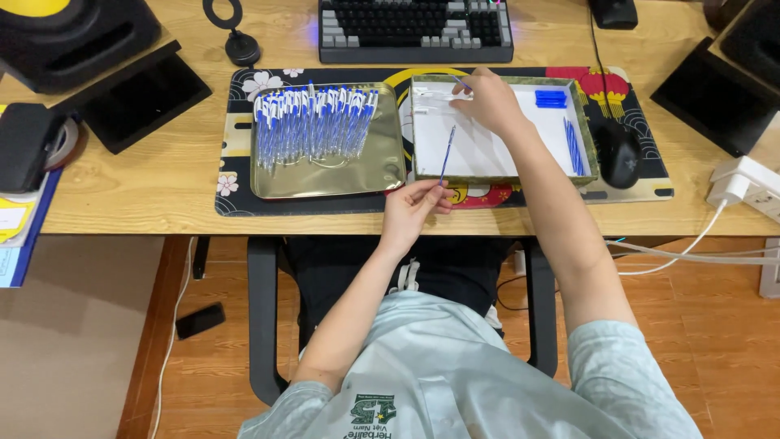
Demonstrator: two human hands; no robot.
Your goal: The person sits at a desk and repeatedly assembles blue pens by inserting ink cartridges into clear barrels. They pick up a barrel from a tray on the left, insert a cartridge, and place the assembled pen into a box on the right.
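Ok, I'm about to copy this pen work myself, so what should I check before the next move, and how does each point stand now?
1. Left hand pinches the thin blue refill by its lower end: ok.
2. Refill pointing up over the white tray: ok.
3. Right hand inside the white tray, holding a slim piece: ok; what piece, cannot tell.
4. Gold tray of pens beside the left hand: ok.
5. Blue caps in the tray's far corner: ok.
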